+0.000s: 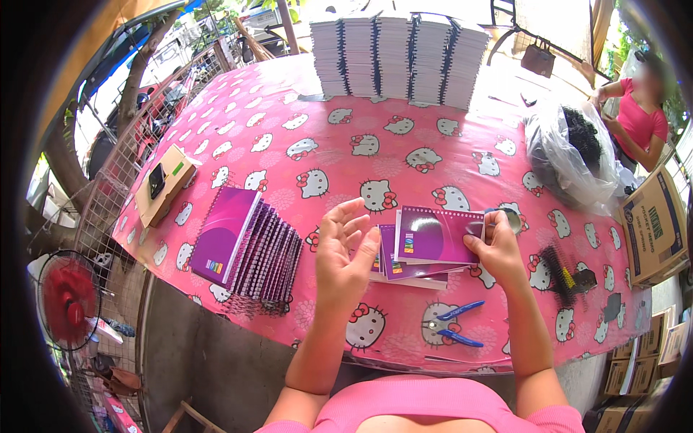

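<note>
Pinched between the thumb and fingers of my right hand (498,249) is a purple memo pad (440,234), gripped at its right end. A row of punched holes runs along its top edge, and no coil shows in it. Beneath it lies a small loose pile of similar pads (393,270), partly covered. My left hand (345,238) is raised just left of that pile, empty, fingers apart and palm turned inward. Blue-handled pliers (458,325) rest on the table in front of the pile. Further left, a leaning stack of coil-bound purple memo pads (253,249) stands near the edge.
A pink patterned cloth (325,159) covers the table. Tall notebook stacks (397,61) stand at the back. To the right are a plastic bag of black coils (570,148), loose coils (559,278), a carton (653,227) and another person (639,115). A phone (157,180) and fan (68,299) are left.
</note>
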Demonstrator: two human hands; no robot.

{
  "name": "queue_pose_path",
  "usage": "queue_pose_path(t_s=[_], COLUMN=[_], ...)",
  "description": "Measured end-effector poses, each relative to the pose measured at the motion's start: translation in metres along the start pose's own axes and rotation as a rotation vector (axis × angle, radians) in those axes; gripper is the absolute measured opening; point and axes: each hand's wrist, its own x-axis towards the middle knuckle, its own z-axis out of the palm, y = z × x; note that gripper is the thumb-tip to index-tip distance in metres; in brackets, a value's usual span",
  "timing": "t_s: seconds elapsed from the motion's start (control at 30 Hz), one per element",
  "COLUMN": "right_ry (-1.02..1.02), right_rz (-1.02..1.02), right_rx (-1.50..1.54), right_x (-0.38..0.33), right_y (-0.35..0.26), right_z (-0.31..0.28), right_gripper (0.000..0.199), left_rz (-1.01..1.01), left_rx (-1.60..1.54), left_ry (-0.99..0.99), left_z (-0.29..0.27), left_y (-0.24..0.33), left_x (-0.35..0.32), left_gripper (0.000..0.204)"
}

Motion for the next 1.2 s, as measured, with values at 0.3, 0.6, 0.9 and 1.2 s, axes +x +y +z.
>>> queue_pose_path(t_s=[0.3, 0.6, 0.9, 1.2], right_ry=[-0.203, -0.019, 0.437, 0.566], right_rz=[-0.363, -0.375, -0.303, -0.206], right_rx=[0.33, 0.102, -0.892, -1.003], right_x=[-0.033, -0.033, -0.034, -0.037], right_y=[-0.01, 0.002, 0.056, 0.075], right_z=[0.024, 0.039, -0.117, -0.164], right_gripper=[0.04, 0.031, 0.046, 0.026], left_rz=[0.368, 0.577, 0.633, 0.649], left_rx=[0.438, 0.872, 0.689, 0.696], left_ry=[-0.151, -0.078, -0.168, -0.163], left_z=[0.027, 0.035, 0.063, 0.064], left_y=[-0.015, -0.002, 0.01, 0.012], left_x=[-0.015, -0.013, 0.005, 0.004], left_gripper=[0.07, 0.061, 0.013, 0.015])
